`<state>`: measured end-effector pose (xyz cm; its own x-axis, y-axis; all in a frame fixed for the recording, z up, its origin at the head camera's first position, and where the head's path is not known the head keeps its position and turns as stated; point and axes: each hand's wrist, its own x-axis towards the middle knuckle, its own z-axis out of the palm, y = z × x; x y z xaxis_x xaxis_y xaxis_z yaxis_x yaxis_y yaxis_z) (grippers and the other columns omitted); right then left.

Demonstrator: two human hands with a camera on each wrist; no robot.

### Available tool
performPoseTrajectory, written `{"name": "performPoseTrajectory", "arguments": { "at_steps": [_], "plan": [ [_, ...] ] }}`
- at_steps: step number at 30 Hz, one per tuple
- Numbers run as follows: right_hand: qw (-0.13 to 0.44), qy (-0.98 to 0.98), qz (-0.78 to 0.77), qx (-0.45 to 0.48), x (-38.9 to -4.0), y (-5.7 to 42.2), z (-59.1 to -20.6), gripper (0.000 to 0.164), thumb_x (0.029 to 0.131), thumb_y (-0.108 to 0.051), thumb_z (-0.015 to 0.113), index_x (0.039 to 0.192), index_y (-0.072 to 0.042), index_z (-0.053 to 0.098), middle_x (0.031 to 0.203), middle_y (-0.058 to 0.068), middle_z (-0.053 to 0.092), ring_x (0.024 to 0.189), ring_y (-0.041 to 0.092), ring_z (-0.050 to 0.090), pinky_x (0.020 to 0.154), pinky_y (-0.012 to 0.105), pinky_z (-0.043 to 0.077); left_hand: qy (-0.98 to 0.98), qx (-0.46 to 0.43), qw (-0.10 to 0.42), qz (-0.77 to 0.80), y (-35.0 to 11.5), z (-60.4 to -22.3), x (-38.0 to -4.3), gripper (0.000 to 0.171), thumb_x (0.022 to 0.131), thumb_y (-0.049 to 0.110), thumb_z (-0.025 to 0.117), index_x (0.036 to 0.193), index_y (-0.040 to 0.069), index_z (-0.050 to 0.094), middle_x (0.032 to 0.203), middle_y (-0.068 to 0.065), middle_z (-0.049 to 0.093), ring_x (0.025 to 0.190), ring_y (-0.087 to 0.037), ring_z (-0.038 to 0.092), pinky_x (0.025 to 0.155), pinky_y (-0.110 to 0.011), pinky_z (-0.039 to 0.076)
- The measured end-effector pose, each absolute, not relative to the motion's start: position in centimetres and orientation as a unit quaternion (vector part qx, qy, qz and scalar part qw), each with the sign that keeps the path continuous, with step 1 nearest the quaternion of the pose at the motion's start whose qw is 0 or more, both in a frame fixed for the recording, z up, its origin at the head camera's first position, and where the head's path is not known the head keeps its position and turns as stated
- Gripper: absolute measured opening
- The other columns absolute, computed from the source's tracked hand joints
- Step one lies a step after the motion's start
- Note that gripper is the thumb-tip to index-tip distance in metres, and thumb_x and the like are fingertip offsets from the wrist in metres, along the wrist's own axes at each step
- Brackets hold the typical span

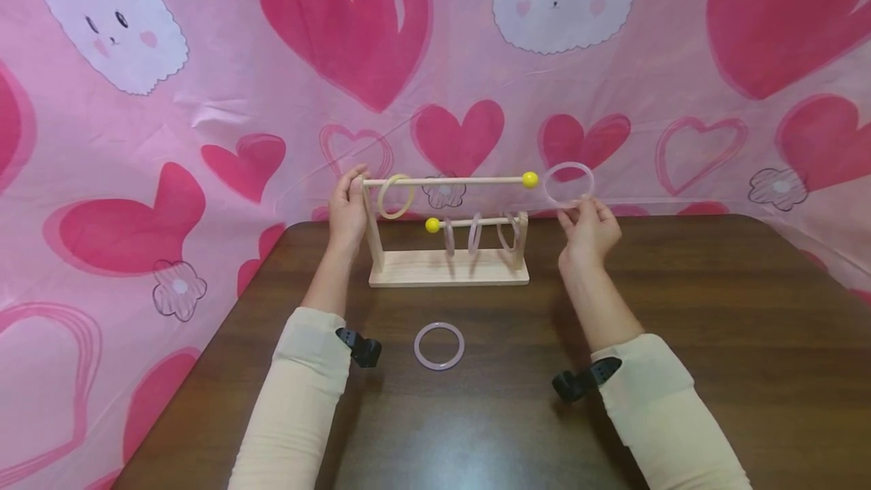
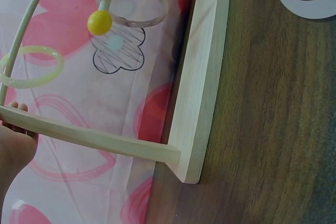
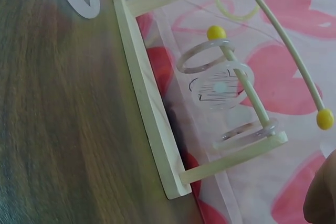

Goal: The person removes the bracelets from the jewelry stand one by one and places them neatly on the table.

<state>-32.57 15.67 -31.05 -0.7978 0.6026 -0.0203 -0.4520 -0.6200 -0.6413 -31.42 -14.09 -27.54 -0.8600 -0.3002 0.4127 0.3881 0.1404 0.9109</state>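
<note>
Pale pink ring point(image 1: 568, 165), pinched in the right hand point(image 1: 589, 237), is held just beside the yellow ball point(image 1: 530, 180) ending the upper rod point(image 1: 452, 182) — brought in off-centre, its rim could snag there. The left hand point(image 1: 348, 212) grips the wooden stand point(image 1: 449, 277); should that slacken, a knock might tip it.

A person's left hand point(image 1: 348, 212) holds the tall end of a wooden stand point(image 1: 408, 277) on the brown tabletop point(image 1: 748, 308). The fingers of the right hand point(image 1: 589, 234) pinch a see-through ring point(image 1: 568, 165), just beside the yellow ball point(image 1: 529, 180) that tips the long top bar point(image 1: 469, 181). A yellow ring point(image 1: 392, 216) hangs on that bar, near the left hand. From here I count three pale rings point(image 1: 471, 237) on the lower bar point(image 1: 463, 223). A purple ring point(image 1: 439, 367) lies flat, closer to the person.
</note>
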Motion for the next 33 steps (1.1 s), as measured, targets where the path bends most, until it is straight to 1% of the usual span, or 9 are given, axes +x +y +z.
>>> {"name": "performPoseTrajectory", "arguments": {
  "at_steps": [5,9,14,17,19,25,33],
  "plan": [
    [0.293,-0.309,0.898,-0.114,-32.5,16.2,-30.8,0.014,0.084,0.007,0.054,0.072,0.002,0.061,0.065,0.008,0.056,0.055,0.017,0.057,0.053,0.025,0.051,-0.699,-0.033,0.251,-0.669,-14.7,-28.3,-32.7,0.034,0.099,0.012,0.038,0.128,-0.001,0.050,0.126,-0.019,0.053,0.105,-0.019,0.048,0.087,-0.026,0.037],
    [0.294,-0.306,0.899,-0.108,-32.3,16.4,-30.7,0.014,0.084,0.007,0.054,0.072,0.003,0.062,0.068,0.009,0.056,0.054,0.016,0.057,0.053,0.025,0.051,-0.698,-0.036,0.258,-0.667,-15.2,-29.3,-33.9,0.035,0.098,0.017,0.039,0.128,0.002,0.052,0.124,-0.014,0.055,0.104,-0.015,0.048,0.087,-0.025,0.037],
    [0.291,-0.306,0.901,-0.098,-32.2,16.5,-30.5,0.015,0.081,0.009,0.053,0.073,0.004,0.064,0.070,0.009,0.056,0.053,0.016,0.057,0.052,0.024,0.051,-0.701,-0.037,0.264,-0.662,-15.0,-29.1,-33.6,0.034,0.099,0.015,0.039,0.127,0.001,0.052,0.123,-0.015,0.056,0.104,-0.017,0.048,0.086,-0.025,0.038],
    [0.290,-0.307,0.902,-0.091,-32.2,16.5,-30.6,0.015,0.080,0.009,0.053,0.072,0.005,0.065,0.068,0.009,0.056,0.052,0.016,0.057,0.050,0.024,0.051,-0.699,-0.040,0.272,-0.660,-15.0,-29.1,-33.6,0.033,0.098,0.015,0.040,0.126,0.001,0.053,0.122,-0.015,0.056,0.103,-0.016,0.049,0.085,-0.025,0.038],
    [0.288,-0.313,0.900,-0.088,-32.1,16.5,-30.7,0.015,0.080,0.009,0.053,0.071,0.005,0.065,0.065,0.008,0.056,0.051,0.016,0.057,0.049,0.024,0.051,-0.698,-0.043,0.283,-0.656,-15.2,-29.7,-34.3,0.033,0.098,0.016,0.041,0.125,0.001,0.054,0.121,-0.014,0.057,0.100,-0.013,0.049,0.085,-0.024,0.038],
    [0.268,-0.330,0.903,-0.070,-32.0,16.7,-30.5,0.012,0.081,0.005,0.061,0.070,0.006,0.066,0.057,0.007,0.054,0.049,0.014,0.054,0.046,0.024,0.049,-0.698,-0.045,0.290,-0.653,-15.1,-29.7,-34.3,0.033,0.098,0.015,0.041,0.124,0.000,0.054,0.119,-0.016,0.058,0.098,-0.013,0.049,0.083,-0.024,0.038],
    [0.259,-0.345,0.901,-0.045,-32.0,16.7,-30.3,0.017,0.080,0.010,0.056,0.065,0.007,0.064,0.051,0.008,0.054,0.046,0.014,0.054,0.041,0.022,0.046,-0.702,-0.040,0.290,-0.650,-15.1,-29.7,-34.3,0.032,0.098,0.016,0.042,0.124,0.002,0.055,0.120,-0.015,0.058,0.100,-0.012,0.050,0.084,-0.025,0.039]
  ]
}}
